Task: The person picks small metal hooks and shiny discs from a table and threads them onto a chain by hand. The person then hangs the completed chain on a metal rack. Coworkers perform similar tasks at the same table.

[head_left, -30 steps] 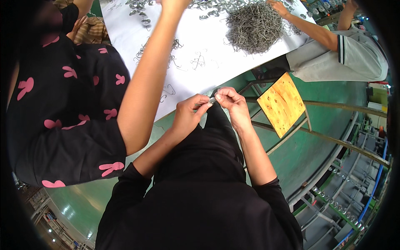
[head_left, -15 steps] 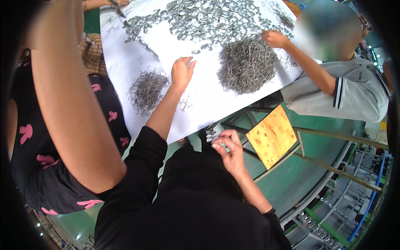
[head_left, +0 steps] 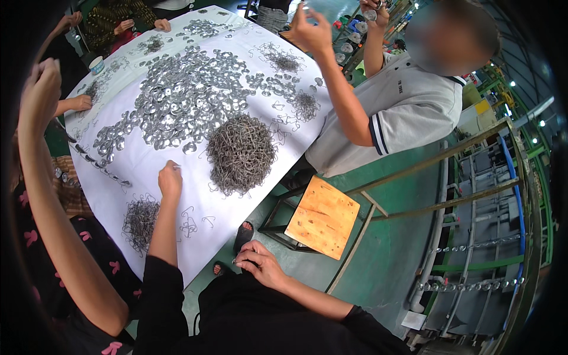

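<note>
My left hand point(head_left: 170, 180) is over the white-covered table with its fingertips pinched together; a small pale bit shows at them, too small to name. Beside that wrist lies a small pile of bent wire hooks point(head_left: 141, 225), with several loose hooks point(head_left: 188, 223) on the other side. To the right is a big mound of grey wire hooks point(head_left: 241, 155). Beyond it spreads a heap of shiny round discs point(head_left: 183, 97). My right hand point(head_left: 260, 266) is in front of my lap, off the table, thumb and fingers closed around something small and shiny that I cannot make out.
A wooden-topped stool point(head_left: 323, 216) stands right of the table. A co-worker in a grey shirt point(head_left: 402, 109) raises both hands at the right. A neighbour's bare arm point(head_left: 65, 231) rises close on my left. More people sit around the far side. A paper cup point(head_left: 97, 65) stands at the far left.
The view has turned up and right, showing more of the table. My left hand's fingers have closed from spread to pinched. The co-worker's hand has lifted from the hook mound.
</note>
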Demonstrator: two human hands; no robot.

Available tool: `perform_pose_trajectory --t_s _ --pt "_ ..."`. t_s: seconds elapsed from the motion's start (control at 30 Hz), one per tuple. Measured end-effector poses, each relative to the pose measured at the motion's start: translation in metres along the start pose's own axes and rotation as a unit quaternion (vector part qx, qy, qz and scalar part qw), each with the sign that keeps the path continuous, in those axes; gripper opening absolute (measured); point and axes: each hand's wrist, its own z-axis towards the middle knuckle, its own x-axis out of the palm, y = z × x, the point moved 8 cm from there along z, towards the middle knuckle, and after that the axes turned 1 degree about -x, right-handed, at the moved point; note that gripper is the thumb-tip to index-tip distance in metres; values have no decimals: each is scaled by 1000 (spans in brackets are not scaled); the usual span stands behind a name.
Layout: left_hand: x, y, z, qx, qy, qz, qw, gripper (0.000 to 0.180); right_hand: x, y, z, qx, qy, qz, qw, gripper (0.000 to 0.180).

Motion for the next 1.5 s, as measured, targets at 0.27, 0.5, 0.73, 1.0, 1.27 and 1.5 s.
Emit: perform_pose_trajectory --t_s 0.27,0.5,0.73,1.0,1.27,1.5 --pt "-45 -26 -179 -43 184 -519 834 15 26 15 -21 -41 -92 -10 995 10" --pt "-84 -9 -281 -125 199 -561 794 10 49 36 -35 -26 -143 24 989 9" --pt "-112 15 -303 -102 142 -536 826 9 78 38 -46 -21 -135 28 990 9" --pt "-130 50 -322 -6 83 -426 901 12 101 -11 -48 108 -53 148 982 8" --pt "-124 82 -338 -29 111 -416 902 11 209 5 56 1 152 -231 961 13" --pt "-131 95 -344 -69 88 -420 900 12 266 -5 83 -21 186 -421 888 19"
